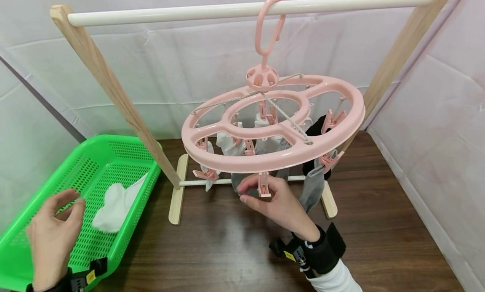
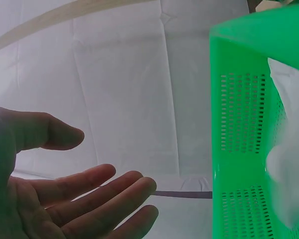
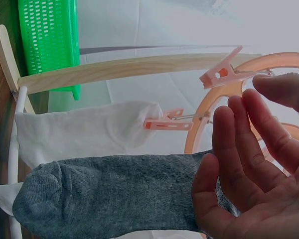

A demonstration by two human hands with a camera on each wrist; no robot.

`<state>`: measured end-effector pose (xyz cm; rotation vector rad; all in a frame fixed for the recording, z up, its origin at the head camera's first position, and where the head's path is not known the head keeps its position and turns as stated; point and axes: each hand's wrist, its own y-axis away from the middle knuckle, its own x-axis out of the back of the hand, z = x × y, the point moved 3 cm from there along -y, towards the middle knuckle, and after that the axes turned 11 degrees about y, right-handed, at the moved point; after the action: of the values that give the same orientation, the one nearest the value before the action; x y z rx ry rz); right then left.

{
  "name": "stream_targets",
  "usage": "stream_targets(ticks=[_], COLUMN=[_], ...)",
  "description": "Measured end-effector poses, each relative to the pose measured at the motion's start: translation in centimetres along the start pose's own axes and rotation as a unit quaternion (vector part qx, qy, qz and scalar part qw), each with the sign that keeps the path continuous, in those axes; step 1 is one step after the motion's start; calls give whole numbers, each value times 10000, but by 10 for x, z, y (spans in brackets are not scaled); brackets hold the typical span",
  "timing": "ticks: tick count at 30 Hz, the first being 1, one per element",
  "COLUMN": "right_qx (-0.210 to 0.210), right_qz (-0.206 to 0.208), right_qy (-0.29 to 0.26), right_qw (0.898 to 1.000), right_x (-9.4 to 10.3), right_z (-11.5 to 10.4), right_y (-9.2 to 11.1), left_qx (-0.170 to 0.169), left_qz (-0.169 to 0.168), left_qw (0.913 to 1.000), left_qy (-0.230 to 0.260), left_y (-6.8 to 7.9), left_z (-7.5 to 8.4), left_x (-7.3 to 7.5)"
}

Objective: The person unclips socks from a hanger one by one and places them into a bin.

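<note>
Head view: the right hand (image 1: 284, 205) is at 6 o'clock of the round pink plastic hanger (image 1: 246, 162), beside 1 bare pink plastic clip (image 1: 264, 186). The left hand (image 1: 53, 235) hovers by the crumpled white cloth (image 1: 113, 205), which lies toward its 2 o'clock in the green perforated plastic basket (image 1: 91, 174).

Left wrist view: fingers apart, holding nothing.

Right wrist view: thumb and forefinger nearly together; contact with the clip is unclear. A dark grey knit sock (image 3: 114, 194) hangs nearby.

Probably readying the clip; next seems to call for gripping the cloth.
</note>
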<state>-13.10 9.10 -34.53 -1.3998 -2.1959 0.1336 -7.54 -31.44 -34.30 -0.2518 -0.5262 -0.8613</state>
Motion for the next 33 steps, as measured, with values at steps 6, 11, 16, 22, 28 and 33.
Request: stream_targets(ticks=[6,11,16,22,28,33], right_qx=[59,-10,-223,-155,303,709], right_qz=[-8,-31,-14,240,484,906], right_qy=[59,89,175,452,968,1366], right_qw=[10000,10000,9996,9986,9937,9839], right_x=[2,4,9,17,26,35], right_z=[0,0,-1,-5,-14,-22], right_y=[2,5,6,5,-1,-4], left_qx=[-209,-385,-690,-1712,-2656,-2786], left_qz=[-99,-121,-379,-560,-1042,-1407], left_qw=[9997,9992,9968,9836,9582,9499], left_qy=[-45,-9,145,-128,-222,-149], left_y=[4,8,14,27,44,57], left_z=[2,5,12,26,38,43], left_x=[-3,-5,-8,-24,-44,-57])
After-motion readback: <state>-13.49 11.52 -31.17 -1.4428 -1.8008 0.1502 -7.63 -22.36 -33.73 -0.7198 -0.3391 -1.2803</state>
